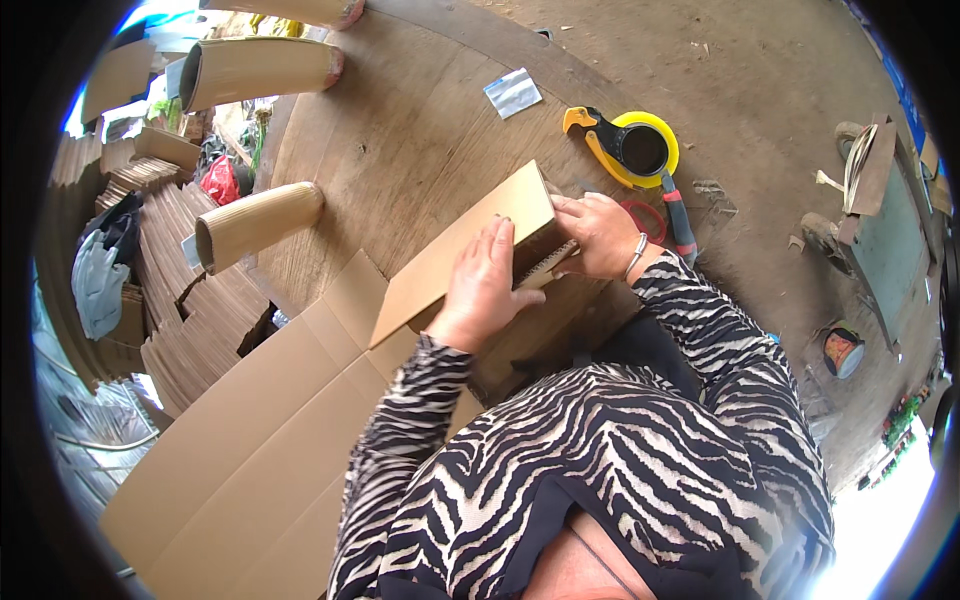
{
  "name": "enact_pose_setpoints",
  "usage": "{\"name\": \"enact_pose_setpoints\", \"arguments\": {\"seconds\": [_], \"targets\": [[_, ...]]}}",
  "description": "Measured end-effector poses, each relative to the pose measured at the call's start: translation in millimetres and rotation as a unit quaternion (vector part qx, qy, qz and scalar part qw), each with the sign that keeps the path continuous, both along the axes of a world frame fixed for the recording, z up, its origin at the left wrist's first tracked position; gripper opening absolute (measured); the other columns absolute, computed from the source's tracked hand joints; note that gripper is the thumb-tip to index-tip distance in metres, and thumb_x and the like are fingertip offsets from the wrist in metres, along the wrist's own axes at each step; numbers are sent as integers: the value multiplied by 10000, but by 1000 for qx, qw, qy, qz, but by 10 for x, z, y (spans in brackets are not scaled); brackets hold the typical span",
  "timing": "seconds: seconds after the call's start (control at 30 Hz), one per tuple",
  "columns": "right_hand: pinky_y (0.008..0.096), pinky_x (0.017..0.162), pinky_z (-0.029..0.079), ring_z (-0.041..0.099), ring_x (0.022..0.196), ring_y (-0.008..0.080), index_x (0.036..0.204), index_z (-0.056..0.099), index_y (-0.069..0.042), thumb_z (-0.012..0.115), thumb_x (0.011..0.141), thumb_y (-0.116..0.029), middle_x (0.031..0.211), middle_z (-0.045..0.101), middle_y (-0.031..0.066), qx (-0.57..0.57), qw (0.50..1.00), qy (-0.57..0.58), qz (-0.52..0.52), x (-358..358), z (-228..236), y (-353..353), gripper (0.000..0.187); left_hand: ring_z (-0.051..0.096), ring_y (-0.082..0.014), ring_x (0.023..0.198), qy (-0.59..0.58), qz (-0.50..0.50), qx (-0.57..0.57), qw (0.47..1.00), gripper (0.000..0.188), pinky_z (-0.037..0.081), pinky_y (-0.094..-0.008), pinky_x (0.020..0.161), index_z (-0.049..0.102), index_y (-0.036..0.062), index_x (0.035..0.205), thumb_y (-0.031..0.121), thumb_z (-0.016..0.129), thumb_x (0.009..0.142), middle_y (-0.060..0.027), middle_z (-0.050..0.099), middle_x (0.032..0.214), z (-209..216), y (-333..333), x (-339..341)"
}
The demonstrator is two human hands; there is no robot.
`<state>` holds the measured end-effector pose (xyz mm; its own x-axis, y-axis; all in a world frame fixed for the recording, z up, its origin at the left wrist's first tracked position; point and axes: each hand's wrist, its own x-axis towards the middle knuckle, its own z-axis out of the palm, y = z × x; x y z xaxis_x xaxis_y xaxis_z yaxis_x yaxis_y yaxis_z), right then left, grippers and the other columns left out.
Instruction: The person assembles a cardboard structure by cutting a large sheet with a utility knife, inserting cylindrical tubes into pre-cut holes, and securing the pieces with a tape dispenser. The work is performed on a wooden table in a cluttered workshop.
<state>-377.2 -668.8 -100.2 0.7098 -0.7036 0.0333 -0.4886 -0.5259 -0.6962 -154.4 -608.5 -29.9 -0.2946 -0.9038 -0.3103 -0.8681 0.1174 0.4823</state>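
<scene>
Lying flat and open on the cardboard carton is the left hand; the right hand, at three o'clock, apparently grips its end; tape dispenser, two o'clock.

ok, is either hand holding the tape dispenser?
No, the left hand and right hand are both on the cardboard box, and the tape dispenser lies apart.

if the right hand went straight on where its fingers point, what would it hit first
Most likely the cardboard box: the right hand points left at its end and already seems to touch it, though exact contact is unclear.
</scene>
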Motion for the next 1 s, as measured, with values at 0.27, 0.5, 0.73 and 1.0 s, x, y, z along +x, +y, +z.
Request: {"name": "enact_pose_setpoints", "arguments": {"seconds": [0.27, 0.5, 0.73, 1.0], "targets": [[318, 803, 545, 668, 883, 212, 1320, 518, -87, 768, 796, -185, 1109, 620, 101, 191, 942, -74, -264, -529, -36, 425, 589, 635, -356, 1080, -28, 34, -100, 994, 608, 526, -409, 909, 521, -11, 1287, 245, 770, 794, -208, 631, 1230, -321, 100, -54], [404, 953, 480, 587, 1138, 332, 1400, 440, -55, 753, 805, -354, 1232, 605, 165, 272, 946, -38, -171, -538, -217, 510, 736, 611, -377, 1137, -69, 71, -134, 986, 616, 506, -416, 951, 514, -53, 1275, 185, 780, 773, -255, 610, 1243, -417, 484, -295], [406, 1096, 377, 431, 1336, 366, 1462, 328, -6, 786, 764, -433, 1430, 447, 235, 127, 980, -72, -136, -245, -397, 373, 938, 605, -398, 1136, -75, 107, -140, 982, 614, 498, -434, 962, 482, -51, 1313, 167, 750, 806, -272, 594, 1257, -492, 595, -376], [404, 1036, 444, 502, 1281, 338, 1417, 471, -168, 785, 772, -358, 1439, 473, 149, 81, 989, -126, -7, -56, 6, 109, 742, 608, -375, 1133, -110, 175, -133, 969, 592, 508, -420, 949, 495, -42, 1307, 244, 721, 841, -238, 602, 1262, -479, 770, -565]]}}
